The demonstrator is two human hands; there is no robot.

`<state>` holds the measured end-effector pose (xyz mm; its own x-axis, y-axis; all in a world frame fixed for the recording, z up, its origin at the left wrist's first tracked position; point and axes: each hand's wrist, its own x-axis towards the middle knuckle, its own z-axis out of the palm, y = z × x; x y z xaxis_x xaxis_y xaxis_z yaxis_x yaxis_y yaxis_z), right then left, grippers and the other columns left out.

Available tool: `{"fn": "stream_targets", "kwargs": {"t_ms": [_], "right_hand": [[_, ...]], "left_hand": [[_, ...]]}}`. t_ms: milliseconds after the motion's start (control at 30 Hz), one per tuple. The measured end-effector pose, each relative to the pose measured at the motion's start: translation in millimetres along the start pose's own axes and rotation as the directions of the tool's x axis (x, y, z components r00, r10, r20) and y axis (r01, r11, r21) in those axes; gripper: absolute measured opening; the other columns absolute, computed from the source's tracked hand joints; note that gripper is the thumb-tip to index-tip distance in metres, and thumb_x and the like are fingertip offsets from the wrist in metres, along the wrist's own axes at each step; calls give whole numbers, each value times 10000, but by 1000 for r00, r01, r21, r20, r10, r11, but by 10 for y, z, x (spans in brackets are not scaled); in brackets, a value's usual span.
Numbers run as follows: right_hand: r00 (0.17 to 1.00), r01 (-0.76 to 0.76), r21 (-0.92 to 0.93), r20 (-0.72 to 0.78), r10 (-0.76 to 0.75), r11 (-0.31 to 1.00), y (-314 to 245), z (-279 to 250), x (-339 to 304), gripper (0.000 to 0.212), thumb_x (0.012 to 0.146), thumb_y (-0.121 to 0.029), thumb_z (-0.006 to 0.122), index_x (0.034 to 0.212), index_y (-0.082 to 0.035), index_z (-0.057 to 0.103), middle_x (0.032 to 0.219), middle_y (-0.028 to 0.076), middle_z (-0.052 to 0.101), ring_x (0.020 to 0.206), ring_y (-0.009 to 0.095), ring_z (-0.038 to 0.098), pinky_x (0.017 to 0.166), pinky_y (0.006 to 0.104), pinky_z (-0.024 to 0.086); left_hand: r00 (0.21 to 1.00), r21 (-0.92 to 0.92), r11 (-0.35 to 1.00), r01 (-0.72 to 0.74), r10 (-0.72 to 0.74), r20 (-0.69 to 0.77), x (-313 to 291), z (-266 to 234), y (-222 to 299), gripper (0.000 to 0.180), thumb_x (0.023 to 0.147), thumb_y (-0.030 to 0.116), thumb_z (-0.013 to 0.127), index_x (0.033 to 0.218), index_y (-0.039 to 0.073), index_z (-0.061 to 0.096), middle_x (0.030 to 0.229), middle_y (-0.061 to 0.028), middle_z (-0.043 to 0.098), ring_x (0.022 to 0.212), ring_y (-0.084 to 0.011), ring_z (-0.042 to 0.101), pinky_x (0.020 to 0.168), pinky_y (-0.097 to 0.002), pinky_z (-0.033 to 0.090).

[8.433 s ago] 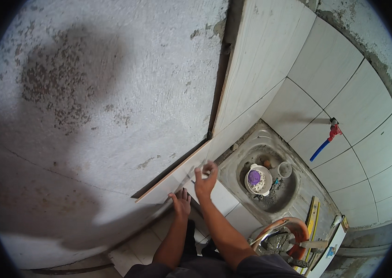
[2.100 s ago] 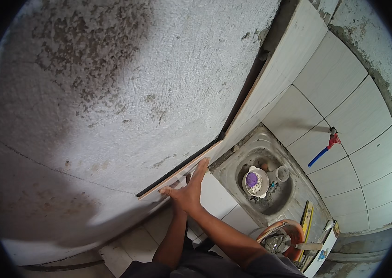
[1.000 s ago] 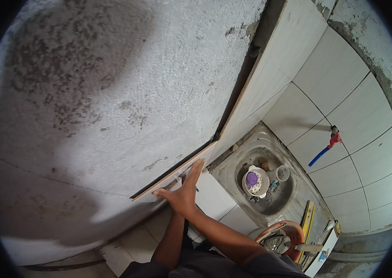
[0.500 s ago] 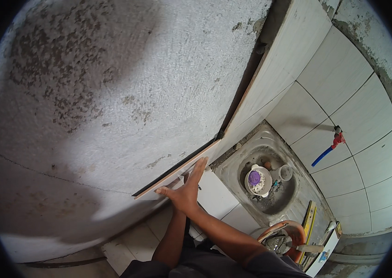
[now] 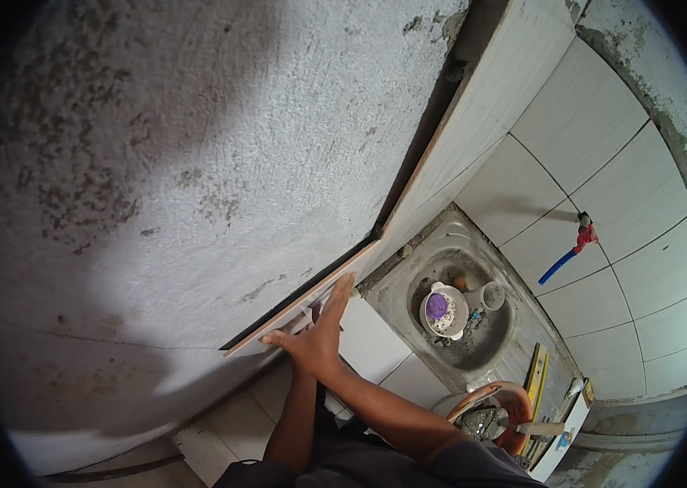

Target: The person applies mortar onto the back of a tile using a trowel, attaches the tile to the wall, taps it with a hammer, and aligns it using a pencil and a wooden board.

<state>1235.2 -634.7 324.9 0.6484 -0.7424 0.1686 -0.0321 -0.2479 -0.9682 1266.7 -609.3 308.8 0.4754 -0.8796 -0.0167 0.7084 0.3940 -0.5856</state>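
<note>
White tile (image 5: 301, 313) | against right hand (image 5: 317, 346) | extends past thumb and fingertips

the bare right hand (image 5: 317, 342) presses, thumb and fingers spread, on a pale tile with a pinkish-brown edge (image 5: 304, 302) along the rough white plaster wall (image 5: 278, 187). the bare left forearm (image 5: 291, 423) rises behind the right wrist, its hand largely hidden. a dirty metal sink (image 5: 404, 289) holds a white two-handled bowl (image 5: 460, 311) with a round purple object (image 5: 437, 307) inside, beside a clear cup (image 5: 492, 295). an orange bucket (image 5: 522, 407) stands near a long yellow tool (image 5: 535, 374).
</note>
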Motion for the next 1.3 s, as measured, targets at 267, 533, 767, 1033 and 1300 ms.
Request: {"fn": "stream_targets", "kwargs": {"t_ms": [267, 533, 767, 1033, 1300], "right_hand": [[1000, 1, -68, -5, -1, 998, -20, 11, -9, 1532, 320, -473, 863, 1359, 43, -137, 1440, 239, -103, 1345, 363, 40, 1022, 475, 306], [1000, 11, -122, -8, -12, 992, -27, 8, -13, 1519, 328, -532, 837, 1343, 103, -97, 1423, 296, -79, 1342, 400, 1, 1055, 459, 243], [997, 81, -173, 2, -82, 982, -42, 11, -21, 1497, 364, -585, 806, 1324, 142, -84, 1411, 324, -67, 1337, 419, -35, 1091, 446, 112], [990, 90, -46, -104, -94, 995, 129, 122, -58, 1529, 295, -469, 858, 1381, 9, -106, 1458, 215, -30, 1351, 353, 62, 1008, 486, 316], [1000, 11, 14, -16, -11, 1000, 32, 58, -58, 1501, 367, -381, 892, 1374, -7, -156, 1444, 217, -92, 1344, 362, 54, 1003, 492, 315]], "left_hand": [[1000, -64, 998, -22, 21, -6, -8, 26, -68, 979, 769, 510, 598, 1385, -53, 85, 1453, -164, 136, 1322, -345, 149, 1078, -383, 136], [999, -135, 990, -47, 45, -18, -44, 39, -119, 1012, 761, 547, 594, 1391, -43, 66, 1465, -152, 108, 1330, -341, 125, 1081, -377, 125], [997, -187, 980, -73, 72, -11, -42, 57, -172, 1041, 754, 580, 590, 1397, -34, 50, 1475, -141, 83, 1338, -338, 104, 1084, -372, 115], [990, -132, 981, -139, 143, 19, -113, -3, -47, 1042, 750, 595, 581, 1398, -28, 53, 1475, -135, 84, 1339, -331, 104, 1085, -371, 116], [972, -17, 979, -203, 204, 119, -282, -236, 77, 1032, 748, 603, 570, 1396, -22, 65, 1471, -131, 97, 1337, -321, 115, 1086, -373, 121]]}}
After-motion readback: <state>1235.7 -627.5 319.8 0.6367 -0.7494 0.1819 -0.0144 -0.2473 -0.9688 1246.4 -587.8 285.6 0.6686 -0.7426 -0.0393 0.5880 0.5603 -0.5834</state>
